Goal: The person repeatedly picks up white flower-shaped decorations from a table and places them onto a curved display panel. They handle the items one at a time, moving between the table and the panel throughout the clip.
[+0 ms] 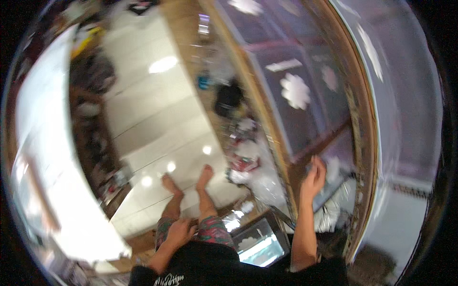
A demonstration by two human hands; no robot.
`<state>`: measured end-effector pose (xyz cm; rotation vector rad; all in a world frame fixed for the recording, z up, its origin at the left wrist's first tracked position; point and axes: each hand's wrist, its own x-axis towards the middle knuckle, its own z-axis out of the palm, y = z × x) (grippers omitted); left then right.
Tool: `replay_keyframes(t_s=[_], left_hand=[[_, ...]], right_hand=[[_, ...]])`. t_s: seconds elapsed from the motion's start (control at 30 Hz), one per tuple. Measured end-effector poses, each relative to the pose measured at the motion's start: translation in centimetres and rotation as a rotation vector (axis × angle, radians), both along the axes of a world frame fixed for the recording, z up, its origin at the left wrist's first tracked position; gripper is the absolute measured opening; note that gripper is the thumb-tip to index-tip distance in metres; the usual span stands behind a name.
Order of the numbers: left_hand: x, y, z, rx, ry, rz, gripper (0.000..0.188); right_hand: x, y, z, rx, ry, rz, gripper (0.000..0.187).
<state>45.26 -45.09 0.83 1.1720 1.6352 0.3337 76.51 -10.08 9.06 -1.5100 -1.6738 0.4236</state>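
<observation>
My left hand (180, 233) hangs in front of my patterned shorts (215, 230), its fingers loosely apart and nothing visible in them. Raised on the right is my right hand (314, 180), fingers stretched upward and slightly bent, with no object to be seen in it. It is nearest to the lower end of a wood-framed panel (305, 126) of purplish panes with white flower shapes. Behind that hand lies a flat grey item (334, 188) beside crumpled silvery plastic (329, 214). Motion blurs much of the picture.
Pale tiled floor (152, 109) stretches ahead of my bare feet. A large white surface (43, 124) runs along the left. Clear plastic wrapping (265, 178), a black item (228, 97) and clutter line the wooden edge. A dark-framed glassy panel (260, 243) stands close by my right side.
</observation>
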Motion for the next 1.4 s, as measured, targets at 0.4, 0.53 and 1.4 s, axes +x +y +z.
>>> replay_keyframes(t_s=[0.4, 0.53, 1.4], left_hand=[[-12.2, -0.3, 20.0, 0.689, 0.27, 0.427, 0.043], [-18.1, -5.0, 22.0, 0.75, 0.571, 0.68, 0.045], [-20.4, -10.7, 16.7, 0.63, 1.014, 0.881, 0.048]], right_hand=[[-19.6, -22.4, -8.5, -1.265, 0.375, 0.587, 0.028], [-21.3, -19.5, -10.1, -1.345, 0.274, 0.574, 0.032], [-16.7, -19.2, -12.5, -1.295, -0.172, 0.674, 0.035]])
